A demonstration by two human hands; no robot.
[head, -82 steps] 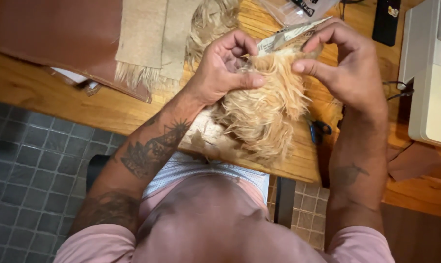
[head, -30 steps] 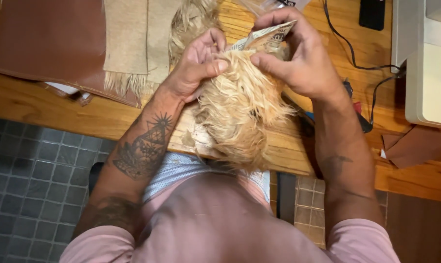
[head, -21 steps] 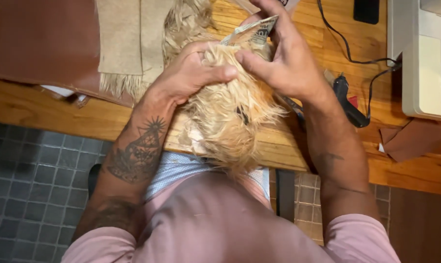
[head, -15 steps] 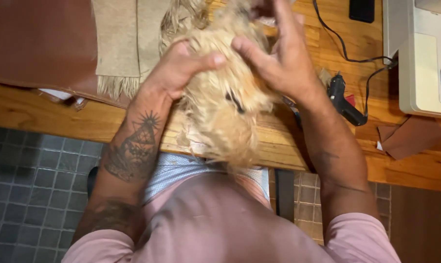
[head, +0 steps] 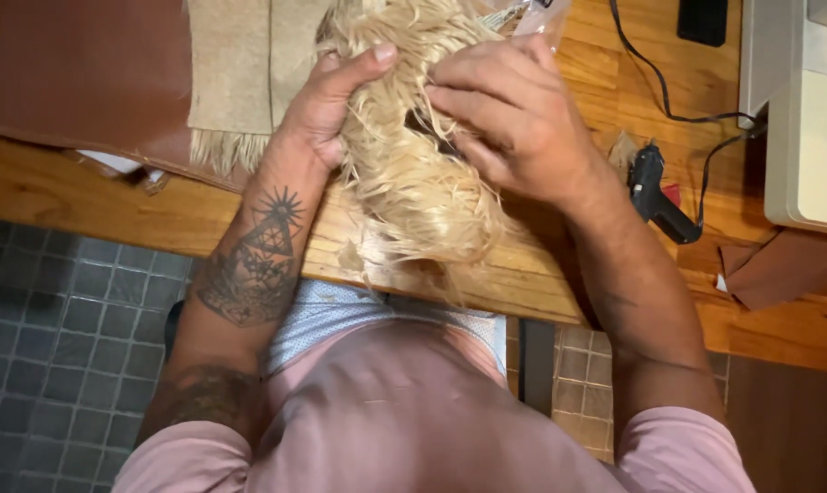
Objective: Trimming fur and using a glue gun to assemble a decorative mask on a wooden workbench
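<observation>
A shaggy bundle of pale straw-coloured fibre (head: 413,173) lies on the wooden table (head: 112,201) in front of me. My left hand (head: 327,100) cups its left side, thumb laid across the top. On its right side my right hand (head: 509,114) presses down, fingers curled into the strands. A dark gap shows in the fibre between the two hands. Loose strands hang over the table's near edge.
A beige fringed cloth (head: 240,73) and a brown leather sheet (head: 76,73) lie at the left. A black glue gun (head: 655,187) with its cord sits right of my arm. A white sewing machine (head: 801,128) and brown leather scraps (head: 779,269) are at the far right.
The flat packet my fingers held above the fibre is no longer in them. Both hands now press on the bundle's sides. The view has shifted, bringing the glue gun into sight.
</observation>
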